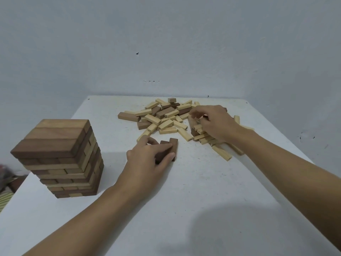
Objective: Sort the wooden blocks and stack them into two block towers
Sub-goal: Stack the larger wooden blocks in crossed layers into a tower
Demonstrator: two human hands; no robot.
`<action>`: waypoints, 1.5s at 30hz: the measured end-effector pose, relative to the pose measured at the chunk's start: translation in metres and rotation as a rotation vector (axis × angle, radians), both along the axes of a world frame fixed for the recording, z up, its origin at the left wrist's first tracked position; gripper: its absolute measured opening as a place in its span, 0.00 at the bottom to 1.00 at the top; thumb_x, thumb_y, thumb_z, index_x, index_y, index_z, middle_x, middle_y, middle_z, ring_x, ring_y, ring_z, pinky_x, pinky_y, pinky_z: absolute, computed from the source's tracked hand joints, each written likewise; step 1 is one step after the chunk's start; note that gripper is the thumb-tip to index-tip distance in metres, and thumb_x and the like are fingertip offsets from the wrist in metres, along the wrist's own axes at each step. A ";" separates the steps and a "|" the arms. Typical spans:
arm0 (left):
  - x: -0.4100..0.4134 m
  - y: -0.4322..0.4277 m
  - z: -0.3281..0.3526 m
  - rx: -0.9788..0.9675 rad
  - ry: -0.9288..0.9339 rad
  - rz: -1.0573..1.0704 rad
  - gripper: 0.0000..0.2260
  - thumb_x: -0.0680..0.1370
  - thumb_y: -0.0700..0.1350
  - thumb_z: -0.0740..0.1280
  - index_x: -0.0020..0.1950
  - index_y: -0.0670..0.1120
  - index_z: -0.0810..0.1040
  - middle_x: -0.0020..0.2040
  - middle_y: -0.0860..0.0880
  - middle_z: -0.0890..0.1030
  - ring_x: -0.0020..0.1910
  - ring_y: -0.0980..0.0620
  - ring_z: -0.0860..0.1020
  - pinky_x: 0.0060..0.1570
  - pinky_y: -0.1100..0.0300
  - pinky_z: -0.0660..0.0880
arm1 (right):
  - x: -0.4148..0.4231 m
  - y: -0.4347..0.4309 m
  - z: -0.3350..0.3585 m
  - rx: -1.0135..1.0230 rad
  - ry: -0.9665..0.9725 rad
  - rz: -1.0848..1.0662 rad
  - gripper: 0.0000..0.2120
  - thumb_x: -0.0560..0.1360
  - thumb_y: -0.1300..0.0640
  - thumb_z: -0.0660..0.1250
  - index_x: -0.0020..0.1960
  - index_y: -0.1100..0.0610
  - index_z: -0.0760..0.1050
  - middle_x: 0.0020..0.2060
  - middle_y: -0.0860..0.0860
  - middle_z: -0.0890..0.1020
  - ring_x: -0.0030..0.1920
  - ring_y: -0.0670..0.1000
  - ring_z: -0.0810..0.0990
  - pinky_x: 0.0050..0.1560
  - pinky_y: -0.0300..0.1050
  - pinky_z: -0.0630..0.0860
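Observation:
A tall tower of brown blocks (60,156) stands near the table's left edge. A loose pile of pale and brown blocks (164,117) lies at the back middle of the table. My left hand (147,157) grips a row of dark brown blocks (173,145) lying side by side on the table in front of the pile. My right hand (212,122) reaches into the right part of the pile, with curled fingers on a brown block (192,124) half hidden under the hand. More pale blocks (221,153) lie below that hand.
The white table (184,209) meets a plain pale wall at the back. Its left edge runs just beside the tower; beyond it, striped fabric and dark items (5,187) lie on the floor.

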State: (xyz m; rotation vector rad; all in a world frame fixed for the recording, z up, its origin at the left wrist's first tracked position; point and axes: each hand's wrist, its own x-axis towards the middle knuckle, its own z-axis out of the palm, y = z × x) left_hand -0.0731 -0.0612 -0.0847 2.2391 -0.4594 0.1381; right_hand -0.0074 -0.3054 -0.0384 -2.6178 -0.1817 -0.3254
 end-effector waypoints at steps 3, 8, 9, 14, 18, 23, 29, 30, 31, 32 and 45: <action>-0.003 -0.001 0.006 -0.038 0.004 0.012 0.04 0.78 0.53 0.71 0.51 0.62 0.82 0.49 0.58 0.73 0.51 0.62 0.73 0.46 0.73 0.67 | 0.000 0.004 0.001 -0.234 0.001 -0.032 0.13 0.81 0.57 0.60 0.57 0.51 0.83 0.51 0.46 0.83 0.56 0.52 0.78 0.63 0.56 0.68; -0.008 0.000 0.010 -0.058 0.028 -0.016 0.05 0.75 0.52 0.74 0.47 0.62 0.81 0.48 0.58 0.74 0.53 0.62 0.73 0.47 0.71 0.66 | 0.001 0.014 -0.006 -0.513 0.033 -0.110 0.17 0.83 0.47 0.57 0.49 0.52 0.81 0.49 0.48 0.79 0.57 0.53 0.73 0.60 0.58 0.64; -0.007 0.001 0.010 -0.054 0.039 -0.017 0.07 0.74 0.54 0.75 0.49 0.66 0.81 0.49 0.59 0.74 0.53 0.63 0.73 0.49 0.68 0.67 | 0.002 0.017 -0.008 -0.533 0.016 -0.124 0.17 0.83 0.47 0.56 0.48 0.52 0.81 0.48 0.48 0.79 0.56 0.54 0.73 0.57 0.56 0.62; -0.005 0.001 0.009 -0.046 0.014 -0.042 0.13 0.75 0.54 0.74 0.51 0.74 0.78 0.51 0.58 0.75 0.55 0.62 0.74 0.55 0.61 0.70 | 0.004 0.034 -0.010 -0.471 -0.042 -0.235 0.12 0.82 0.51 0.60 0.42 0.53 0.75 0.41 0.48 0.80 0.51 0.55 0.72 0.58 0.56 0.62; -0.002 0.001 0.007 -0.021 0.018 -0.019 0.12 0.75 0.52 0.74 0.56 0.68 0.82 0.51 0.58 0.75 0.55 0.62 0.74 0.57 0.60 0.71 | 0.008 0.041 -0.009 -0.412 -0.005 -0.295 0.04 0.77 0.56 0.62 0.45 0.53 0.74 0.41 0.49 0.80 0.48 0.57 0.77 0.63 0.59 0.65; 0.000 0.002 0.005 0.012 0.010 -0.010 0.15 0.75 0.54 0.75 0.62 0.62 0.83 0.52 0.60 0.74 0.53 0.65 0.73 0.54 0.63 0.71 | 0.011 0.040 -0.018 -0.341 -0.047 -0.328 0.01 0.76 0.55 0.64 0.45 0.51 0.72 0.36 0.45 0.74 0.46 0.55 0.75 0.55 0.56 0.63; 0.000 0.001 0.005 0.013 -0.016 0.016 0.15 0.75 0.52 0.75 0.62 0.60 0.83 0.52 0.59 0.74 0.50 0.65 0.74 0.47 0.72 0.67 | 0.000 0.037 -0.022 0.174 -0.196 -0.235 0.04 0.78 0.50 0.67 0.51 0.48 0.73 0.42 0.44 0.80 0.43 0.47 0.80 0.50 0.54 0.76; 0.000 0.001 0.005 0.015 -0.021 0.023 0.15 0.75 0.51 0.75 0.62 0.59 0.83 0.52 0.58 0.74 0.50 0.65 0.74 0.46 0.74 0.66 | -0.006 0.038 -0.020 0.293 -0.209 -0.190 0.05 0.79 0.49 0.68 0.51 0.49 0.74 0.42 0.44 0.81 0.40 0.44 0.80 0.45 0.51 0.78; -0.001 0.001 0.004 0.016 -0.026 0.028 0.15 0.75 0.51 0.75 0.62 0.59 0.83 0.51 0.59 0.73 0.50 0.65 0.74 0.46 0.75 0.65 | -0.013 0.040 -0.017 0.387 -0.215 -0.148 0.06 0.79 0.51 0.70 0.52 0.50 0.75 0.42 0.45 0.81 0.37 0.42 0.78 0.41 0.46 0.77; -0.001 0.001 0.004 0.015 -0.029 0.029 0.16 0.75 0.51 0.75 0.62 0.59 0.83 0.51 0.59 0.73 0.50 0.65 0.74 0.46 0.74 0.65 | -0.021 0.040 -0.015 0.439 -0.236 -0.108 0.07 0.79 0.54 0.71 0.54 0.51 0.75 0.43 0.47 0.82 0.37 0.43 0.78 0.39 0.40 0.75; -0.001 0.007 0.003 0.027 -0.009 -0.036 0.19 0.72 0.55 0.77 0.60 0.69 0.78 0.55 0.60 0.72 0.52 0.65 0.75 0.52 0.67 0.71 | -0.070 0.052 -0.027 -0.046 -0.061 -0.049 0.07 0.77 0.44 0.67 0.54 0.43 0.78 0.36 0.41 0.77 0.50 0.44 0.73 0.61 0.56 0.64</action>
